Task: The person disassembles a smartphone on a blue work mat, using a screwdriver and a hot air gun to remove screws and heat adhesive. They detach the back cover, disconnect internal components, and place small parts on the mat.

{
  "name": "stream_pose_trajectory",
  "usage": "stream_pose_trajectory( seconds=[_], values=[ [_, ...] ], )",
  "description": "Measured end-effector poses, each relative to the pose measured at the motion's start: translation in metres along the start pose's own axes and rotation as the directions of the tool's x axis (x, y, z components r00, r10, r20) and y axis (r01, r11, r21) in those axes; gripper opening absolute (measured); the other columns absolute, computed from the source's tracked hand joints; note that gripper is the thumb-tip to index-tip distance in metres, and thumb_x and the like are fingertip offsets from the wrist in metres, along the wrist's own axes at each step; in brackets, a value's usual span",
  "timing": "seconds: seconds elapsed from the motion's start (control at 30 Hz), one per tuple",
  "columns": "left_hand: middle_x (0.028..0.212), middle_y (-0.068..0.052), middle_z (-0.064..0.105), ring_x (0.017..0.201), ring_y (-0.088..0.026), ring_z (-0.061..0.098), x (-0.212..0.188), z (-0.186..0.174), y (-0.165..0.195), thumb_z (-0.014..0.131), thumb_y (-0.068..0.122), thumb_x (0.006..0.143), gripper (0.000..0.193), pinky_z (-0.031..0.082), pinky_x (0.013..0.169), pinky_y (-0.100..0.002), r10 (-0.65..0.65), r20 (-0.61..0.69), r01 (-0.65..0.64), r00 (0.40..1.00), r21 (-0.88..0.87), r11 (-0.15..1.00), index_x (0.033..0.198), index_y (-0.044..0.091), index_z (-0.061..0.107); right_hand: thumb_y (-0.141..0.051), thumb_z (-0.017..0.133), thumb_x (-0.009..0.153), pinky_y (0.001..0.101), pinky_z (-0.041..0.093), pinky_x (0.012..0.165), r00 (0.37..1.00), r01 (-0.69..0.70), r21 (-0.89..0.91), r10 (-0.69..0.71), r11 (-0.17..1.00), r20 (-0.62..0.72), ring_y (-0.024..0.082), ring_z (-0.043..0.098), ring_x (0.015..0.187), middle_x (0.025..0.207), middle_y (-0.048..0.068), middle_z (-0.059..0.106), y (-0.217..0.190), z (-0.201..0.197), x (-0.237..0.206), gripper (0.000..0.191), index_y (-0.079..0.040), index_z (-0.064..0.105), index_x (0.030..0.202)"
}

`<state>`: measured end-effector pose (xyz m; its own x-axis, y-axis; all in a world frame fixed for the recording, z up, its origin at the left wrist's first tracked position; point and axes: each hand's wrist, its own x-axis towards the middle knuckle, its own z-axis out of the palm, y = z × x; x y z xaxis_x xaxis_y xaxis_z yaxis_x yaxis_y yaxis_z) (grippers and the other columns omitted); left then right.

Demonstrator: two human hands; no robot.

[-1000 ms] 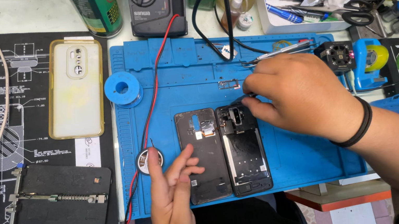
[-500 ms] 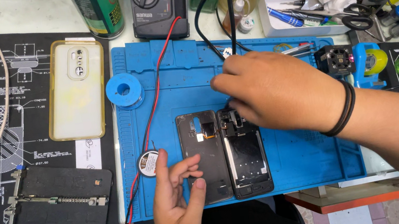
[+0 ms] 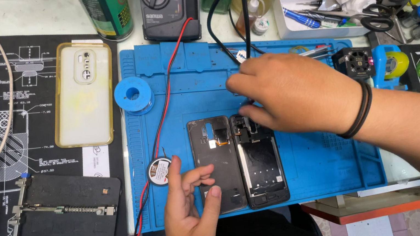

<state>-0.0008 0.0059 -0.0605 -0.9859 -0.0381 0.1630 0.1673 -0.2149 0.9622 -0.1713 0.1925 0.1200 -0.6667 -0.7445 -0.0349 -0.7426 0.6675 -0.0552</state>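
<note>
A person works over an opened black phone (image 3: 259, 160) lying on a blue mat (image 3: 317, 166) on the desk. The right hand (image 3: 295, 94) has slid leftward over the last second; its curled fingers (image 3: 247, 111) now press at the phone's top end, whether pinching anything cannot be told. The left hand (image 3: 191, 215) stays loosely open, fingertips steadying the detached back cover (image 3: 217, 164) just left of the phone.

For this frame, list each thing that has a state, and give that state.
Phone: opened, face down, insides exposed.
Back cover: detached, lying beside the phone.
Clear case: off the phone, empty.
Solder spool: lying flat.
Left hand: open, fingers on the back cover.
Right hand: fingers curled at the phone's top end.
</note>
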Motion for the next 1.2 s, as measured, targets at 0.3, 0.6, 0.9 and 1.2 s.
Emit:
stream_pose_trajectory(
  seconds=[0.3, 0.6, 0.9, 1.2],
  values=[
    [0.131, -0.02, 0.065, 0.111, -0.021, 0.063, 0.0, 0.0, -0.002, 0.067, -0.007, 0.093, 0.085, 0.048, 0.105, -0.035, 0.024, -0.01, -0.024, 1.0, 0.022, 0.999, 0.162, -0.006, 0.016, -0.039, 0.07, 0.088, 0.0476, 0.053, 0.07, 0.983, -0.134, -0.147, 0.15, 0.98, 0.11, 0.035, 0.068, 0.082, 0.086, 0.013, 0.067, -0.004, 0.002, -0.001, 0.03, -0.009, 0.071, 0.088],
    [0.131, -0.02, 0.064, 0.112, -0.021, 0.063, 0.0, -0.003, -0.004, 0.066, -0.008, 0.093, 0.084, 0.048, 0.105, -0.035, 0.011, -0.01, -0.011, 1.0, 0.034, 0.999, 0.161, -0.006, 0.018, -0.042, 0.068, 0.092, 0.0455, 0.055, 0.071, 0.971, -0.137, -0.172, 0.166, 0.975, 0.17, 0.033, 0.068, 0.086, 0.087, 0.012, 0.067, -0.007, 0.004, 0.0, 0.033, -0.01, 0.072, 0.088],
    [0.131, -0.021, 0.063, 0.112, -0.022, 0.062, -0.001, -0.007, -0.005, 0.065, -0.008, 0.092, 0.078, 0.047, 0.105, -0.036, -0.015, -0.006, 0.015, 1.0, 0.035, 0.999, 0.159, -0.006, 0.025, -0.028, 0.073, 0.079, 0.0454, 0.054, 0.067, 0.998, -0.052, -0.123, 0.046, 0.991, -0.044, 0.033, 0.068, 0.08, 0.085, 0.013, 0.067, -0.009, 0.009, 0.0, 0.021, -0.008, 0.072, 0.083],
    [0.129, -0.02, 0.065, 0.113, -0.022, 0.064, 0.0, -0.006, -0.005, 0.066, -0.007, 0.093, 0.067, 0.05, 0.103, -0.036, -0.004, -0.01, 0.005, 1.0, 0.071, 0.997, 0.152, -0.007, 0.036, -0.026, 0.077, 0.08, 0.0465, 0.052, 0.062, 0.995, -0.069, -0.053, 0.065, 0.996, -0.071, 0.034, 0.067, 0.077, 0.082, 0.011, 0.066, -0.005, 0.011, -0.014, 0.019, -0.008, 0.07, 0.083]
  ],
)
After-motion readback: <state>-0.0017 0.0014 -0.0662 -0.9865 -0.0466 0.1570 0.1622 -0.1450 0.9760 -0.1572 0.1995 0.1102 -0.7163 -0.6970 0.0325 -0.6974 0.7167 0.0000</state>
